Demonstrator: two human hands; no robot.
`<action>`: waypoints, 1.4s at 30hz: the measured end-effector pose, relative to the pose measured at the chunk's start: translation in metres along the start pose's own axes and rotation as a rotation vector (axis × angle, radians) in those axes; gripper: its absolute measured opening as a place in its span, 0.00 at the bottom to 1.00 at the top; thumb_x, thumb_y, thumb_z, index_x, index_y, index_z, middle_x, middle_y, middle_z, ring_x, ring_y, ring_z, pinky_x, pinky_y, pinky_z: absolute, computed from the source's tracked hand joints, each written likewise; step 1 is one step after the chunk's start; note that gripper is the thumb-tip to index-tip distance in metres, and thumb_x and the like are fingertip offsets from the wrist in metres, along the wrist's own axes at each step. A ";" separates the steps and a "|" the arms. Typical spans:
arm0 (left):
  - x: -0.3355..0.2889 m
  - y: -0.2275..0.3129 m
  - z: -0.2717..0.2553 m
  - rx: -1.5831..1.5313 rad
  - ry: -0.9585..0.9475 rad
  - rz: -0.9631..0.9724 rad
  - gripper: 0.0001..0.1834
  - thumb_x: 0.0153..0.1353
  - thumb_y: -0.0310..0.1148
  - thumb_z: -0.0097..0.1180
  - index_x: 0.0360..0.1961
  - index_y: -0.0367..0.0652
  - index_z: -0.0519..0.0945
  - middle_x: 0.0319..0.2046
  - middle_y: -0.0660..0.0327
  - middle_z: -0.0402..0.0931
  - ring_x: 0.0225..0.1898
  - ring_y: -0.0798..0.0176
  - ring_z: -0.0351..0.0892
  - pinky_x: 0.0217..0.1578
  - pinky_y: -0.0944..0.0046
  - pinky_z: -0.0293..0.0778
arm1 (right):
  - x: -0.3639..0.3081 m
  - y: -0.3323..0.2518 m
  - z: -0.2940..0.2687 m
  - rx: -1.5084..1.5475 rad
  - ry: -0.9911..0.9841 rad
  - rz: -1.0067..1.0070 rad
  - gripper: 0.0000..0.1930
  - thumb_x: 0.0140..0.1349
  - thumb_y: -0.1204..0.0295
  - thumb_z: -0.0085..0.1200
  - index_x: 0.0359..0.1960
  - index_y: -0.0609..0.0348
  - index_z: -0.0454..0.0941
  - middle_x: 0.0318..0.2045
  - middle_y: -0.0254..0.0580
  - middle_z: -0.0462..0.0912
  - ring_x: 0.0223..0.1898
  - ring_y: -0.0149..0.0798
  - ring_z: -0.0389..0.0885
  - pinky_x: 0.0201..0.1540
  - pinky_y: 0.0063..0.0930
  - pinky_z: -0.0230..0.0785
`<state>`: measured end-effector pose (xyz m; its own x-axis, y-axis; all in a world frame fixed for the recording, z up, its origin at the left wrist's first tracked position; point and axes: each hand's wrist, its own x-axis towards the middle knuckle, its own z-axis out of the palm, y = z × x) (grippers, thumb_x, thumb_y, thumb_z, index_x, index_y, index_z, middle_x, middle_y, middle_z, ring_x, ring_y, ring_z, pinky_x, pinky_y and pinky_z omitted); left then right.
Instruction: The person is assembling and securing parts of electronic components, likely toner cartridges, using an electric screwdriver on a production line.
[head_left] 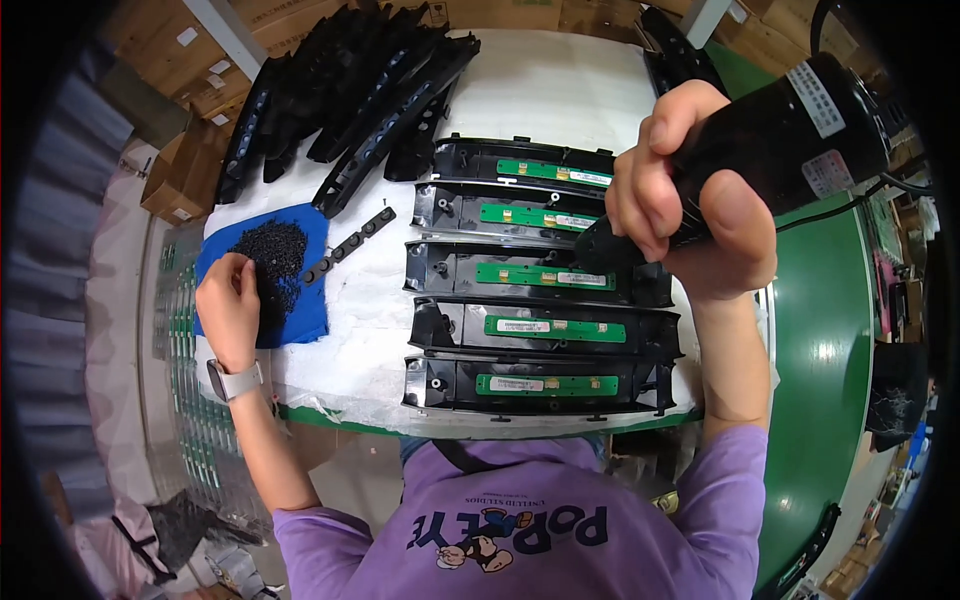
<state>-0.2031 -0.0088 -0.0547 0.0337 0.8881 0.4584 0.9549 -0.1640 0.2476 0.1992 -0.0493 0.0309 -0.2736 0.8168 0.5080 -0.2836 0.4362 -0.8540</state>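
My right hand (690, 200) is wrapped round a black corded electric screwdriver (775, 135). Its nose points down and left, over the second and third of several long black plastic housings (440, 275); the tip's contact is hard to make out. Each housing carries a narrow green circuit board (545, 276) with a white label. At the left, my left hand (232, 300) has its fingertips pinched at the edge of a heap of small black screws (275, 250). That heap lies on a blue cloth (312, 325). What the pinch holds, if anything, is too small to tell.
A black strip with round recesses (350, 245) and a loose screw (385, 202) lie beside the cloth. More black housings (350, 90) are piled at the far left. Circuit boards in clear trays (185, 330) stand left of the white-covered table (545, 75). A green surface (825, 330) extends at right.
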 end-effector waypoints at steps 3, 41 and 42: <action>0.002 -0.004 0.005 0.005 0.050 0.018 0.05 0.57 0.26 0.55 0.31 0.33 0.77 0.23 0.51 0.75 0.22 0.55 0.74 0.25 0.63 0.68 | 0.000 -0.001 0.002 -0.024 0.020 0.003 0.22 0.57 0.54 0.53 0.41 0.60 0.65 0.16 0.29 0.67 0.12 0.25 0.64 0.21 0.22 0.61; -0.009 0.171 0.039 -1.600 -0.937 -0.282 0.08 0.55 0.22 0.60 0.37 0.34 0.79 0.27 0.62 0.79 0.21 0.78 0.70 0.22 0.80 0.66 | 0.016 0.005 0.016 0.364 0.018 -0.171 0.24 0.61 0.50 0.48 0.46 0.58 0.65 0.20 0.30 0.68 0.17 0.27 0.67 0.30 0.27 0.64; -0.009 0.172 0.038 -1.600 -0.936 -0.282 0.08 0.55 0.22 0.60 0.37 0.34 0.79 0.27 0.62 0.79 0.21 0.78 0.70 0.22 0.80 0.66 | 0.016 0.006 0.016 0.364 0.018 -0.171 0.24 0.61 0.50 0.48 0.46 0.58 0.65 0.20 0.30 0.68 0.17 0.27 0.67 0.30 0.27 0.64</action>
<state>-0.0282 -0.0282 -0.0489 0.6035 0.7830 -0.1506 -0.1650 0.3074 0.9372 0.1786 -0.0398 0.0358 -0.1793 0.7517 0.6347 -0.6314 0.4068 -0.6602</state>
